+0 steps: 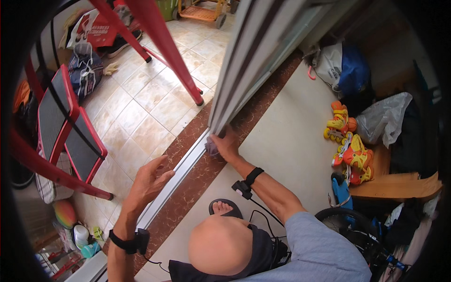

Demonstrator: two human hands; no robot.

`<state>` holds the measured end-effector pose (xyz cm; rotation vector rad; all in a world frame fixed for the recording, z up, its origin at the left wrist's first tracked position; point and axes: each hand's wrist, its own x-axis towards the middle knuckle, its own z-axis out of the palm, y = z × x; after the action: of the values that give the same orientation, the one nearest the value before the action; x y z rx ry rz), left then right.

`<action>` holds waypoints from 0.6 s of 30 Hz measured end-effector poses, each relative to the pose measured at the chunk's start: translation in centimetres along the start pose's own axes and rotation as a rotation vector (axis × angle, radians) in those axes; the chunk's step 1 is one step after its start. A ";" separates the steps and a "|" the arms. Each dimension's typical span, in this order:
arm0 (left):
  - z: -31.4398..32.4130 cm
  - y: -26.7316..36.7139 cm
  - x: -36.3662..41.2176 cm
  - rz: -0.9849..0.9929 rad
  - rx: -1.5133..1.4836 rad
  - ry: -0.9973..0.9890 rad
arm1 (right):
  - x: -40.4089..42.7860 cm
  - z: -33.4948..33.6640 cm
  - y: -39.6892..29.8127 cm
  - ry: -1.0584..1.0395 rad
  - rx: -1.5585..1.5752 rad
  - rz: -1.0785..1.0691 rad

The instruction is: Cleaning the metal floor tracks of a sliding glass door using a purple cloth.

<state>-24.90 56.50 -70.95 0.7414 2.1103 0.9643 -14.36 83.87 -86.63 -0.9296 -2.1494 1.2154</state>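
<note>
A bunched purplish-grey cloth [212, 146] is in my right hand [227, 143], pressed down at the sliding-door track [188, 160]. My fingers are partly hidden beside the lower end of the sliding door panels [243, 67]. To the lower left, my left hand [149, 181] hovers over the tiled side of the track, fingers apart and holding nothing. The white metal track runs diagonally along a brown marble-patterned threshold [197, 188]. Both wrists wear black straps with small devices and cables.
A red step ladder [72, 123] stands on the tiled floor at left, its legs near the track. Inline skates [356, 158], plastic bags [378, 114] and a bicycle wheel [347, 225] are on the right. Bottles [81, 235] and a colourful ball [65, 213] lie lower left.
</note>
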 end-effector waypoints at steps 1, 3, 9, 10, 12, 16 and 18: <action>0.9 -0.1 0.7 0.063 -0.025 0.033 | -0.7 0.2 -0.4 -0.010 -0.002 -0.037; 2.5 -0.1 2.0 0.037 -0.083 0.004 | -2.0 0.4 -0.9 -0.050 0.024 -0.014; 5.5 2.8 3.4 0.149 -0.226 0.141 | -6.4 1.1 -2.1 -0.163 0.052 -0.075; 5.5 2.8 3.3 0.137 -0.214 0.146 | -7.3 1.3 -2.6 -0.212 0.073 -0.093; 5.4 2.9 2.6 0.180 -0.368 0.070 | -8.7 1.7 -3.0 -0.308 0.084 -0.100; 4.7 2.9 -0.5 0.172 -0.278 0.071 | -11.4 1.8 -2.3 -0.405 0.145 -0.113; 3.8 2.1 -2.3 0.142 -0.236 0.077 | -12.6 1.5 -1.0 -0.327 0.333 0.253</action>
<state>-20.15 57.59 -70.35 0.7501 1.9840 1.3121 -7.56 73.11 -87.58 -0.9235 -2.0110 1.8972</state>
